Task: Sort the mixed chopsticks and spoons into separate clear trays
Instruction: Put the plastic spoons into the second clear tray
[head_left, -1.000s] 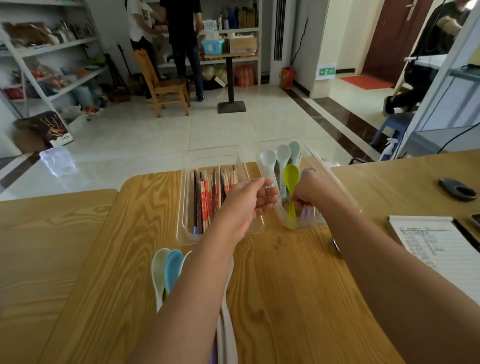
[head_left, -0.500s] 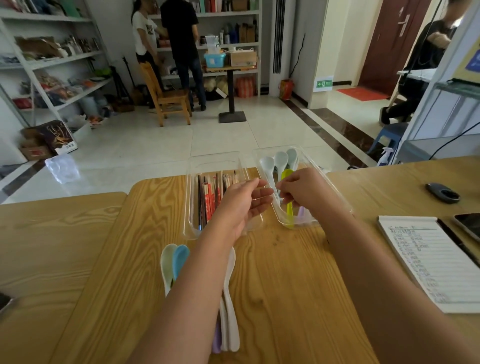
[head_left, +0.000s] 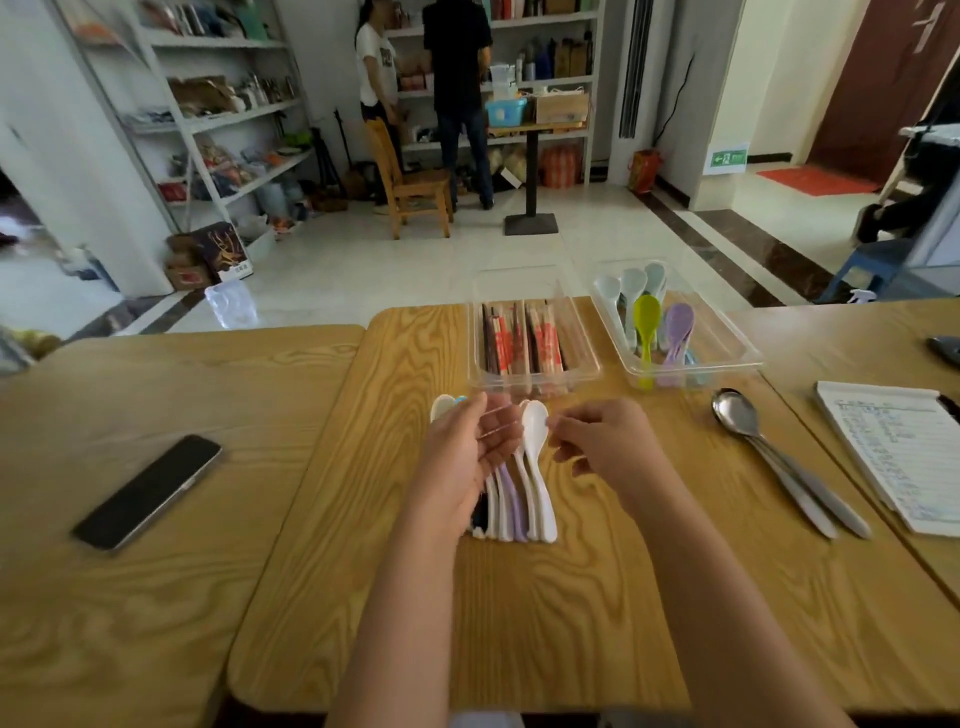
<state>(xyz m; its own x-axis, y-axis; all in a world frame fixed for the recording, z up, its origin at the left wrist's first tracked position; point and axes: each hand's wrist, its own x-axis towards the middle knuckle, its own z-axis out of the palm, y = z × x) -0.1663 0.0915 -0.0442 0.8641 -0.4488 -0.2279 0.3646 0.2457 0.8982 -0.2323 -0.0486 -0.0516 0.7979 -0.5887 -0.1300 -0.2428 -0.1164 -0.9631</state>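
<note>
A pile of white, purple and blue plastic spoons (head_left: 535, 488) lies on the wooden table in front of me. My left hand (head_left: 462, 452) hovers over its left side, palm turned inward, fingers loosely spread and blurred. Beside the white spoon's bowl, my right hand (head_left: 605, 441) has its fingers loosely curled and grips nothing that I can see. Behind the pile stand two clear trays. The left tray (head_left: 475, 358) holds wrapped chopsticks (head_left: 524, 340). Pale, green (head_left: 647, 317) and purple (head_left: 678, 322) spoons fill the right tray (head_left: 740, 345).
Metal spoons (head_left: 769, 452) lie to the right of my hands, with a lined notebook (head_left: 904, 452) beyond them. A black phone (head_left: 148, 491) rests on the left table. Two people stand by shelves far behind, near a wooden chair (head_left: 410, 182).
Both hands have drawn back from the trays toward me and now sit over the spoon pile. The view has tilted down and back, bringing the phone and metal spoons into sight.
</note>
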